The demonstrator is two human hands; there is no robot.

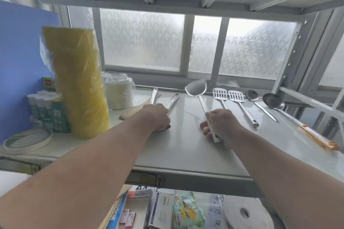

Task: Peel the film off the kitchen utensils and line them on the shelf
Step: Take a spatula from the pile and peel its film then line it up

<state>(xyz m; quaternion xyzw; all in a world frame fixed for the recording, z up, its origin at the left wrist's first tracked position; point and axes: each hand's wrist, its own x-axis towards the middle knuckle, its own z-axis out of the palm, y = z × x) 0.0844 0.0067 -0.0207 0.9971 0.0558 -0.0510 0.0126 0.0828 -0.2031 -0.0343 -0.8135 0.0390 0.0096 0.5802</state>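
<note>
Steel spatula point(197, 90) stands tilted off the shelf point(186, 147), its handle gripped by the right hand point(221, 126), while the left hand point(156, 116) curls over two steel handles point(172, 100).

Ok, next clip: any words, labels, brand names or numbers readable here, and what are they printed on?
None can be quoted with confidence.
Green packs beside the yellow roll: print too small.
Small green and yellow box with a red logo: blurred.
White packet on the lower shelf: blue characters, unreadable.
Green snack bag: colourful lettering, blurred.
Label on the shelf edge: illegible.
</note>
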